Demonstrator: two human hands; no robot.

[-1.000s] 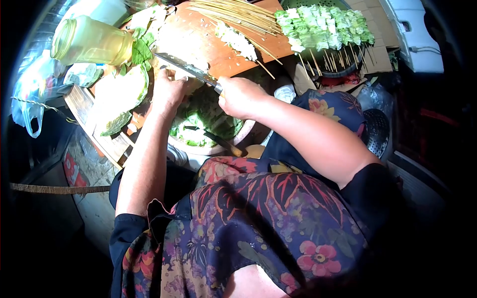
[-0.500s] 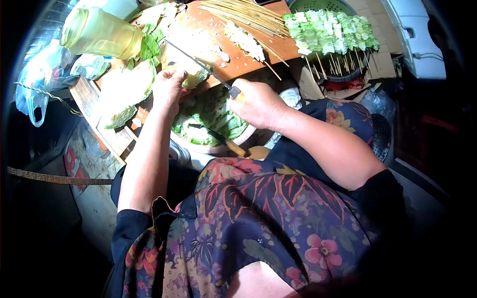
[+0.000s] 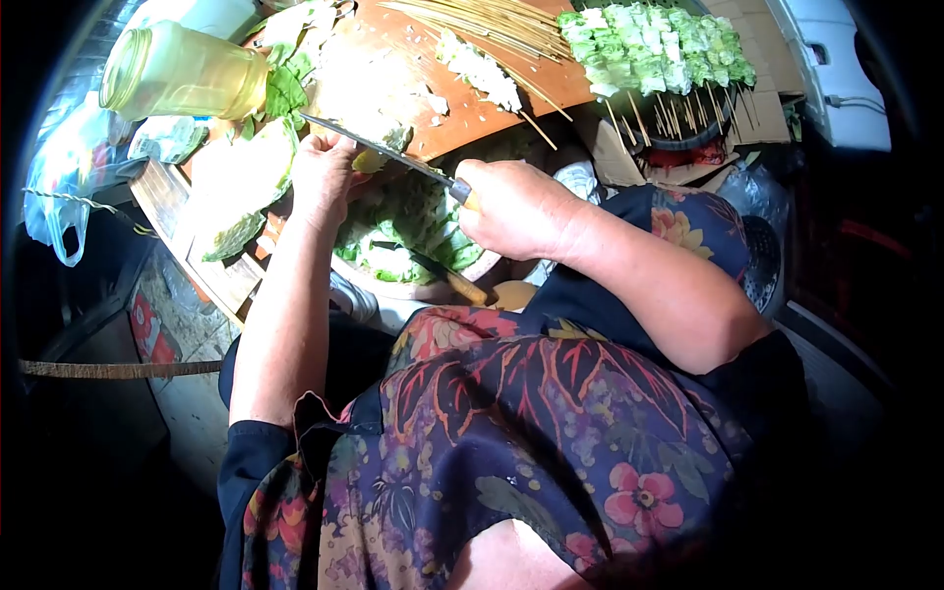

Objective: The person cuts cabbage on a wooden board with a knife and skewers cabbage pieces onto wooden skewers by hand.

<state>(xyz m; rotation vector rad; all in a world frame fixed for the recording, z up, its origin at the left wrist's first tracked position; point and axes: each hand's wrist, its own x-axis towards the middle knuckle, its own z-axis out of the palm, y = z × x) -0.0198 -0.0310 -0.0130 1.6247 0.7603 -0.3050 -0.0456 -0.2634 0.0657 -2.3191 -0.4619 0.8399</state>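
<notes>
While a blue plastic bag (image 3: 59,202) occupies the far left, the entries continue rightward: one yellowish jar (image 3: 187,74), tilted; one cut cabbage (image 3: 246,177), beside the left hand, near the edge of the orange surface (image 3: 560,84); left hand (image 3: 323,177), fingers bent, at a pale leaf piece (image 3: 369,161), grip on it uncertain; one knife (image 3: 388,155), its blade angled across that piece, tip towards the jar; one bowl (image 3: 403,291) of cut leaves, below the blade; loose bamboo skewers (image 3: 482,22); one loaded skewer (image 3: 479,69); right hand (image 3: 516,206), closed around the knife's handle; a row of leaf-laden skewers (image 3: 659,54), far right.
</notes>
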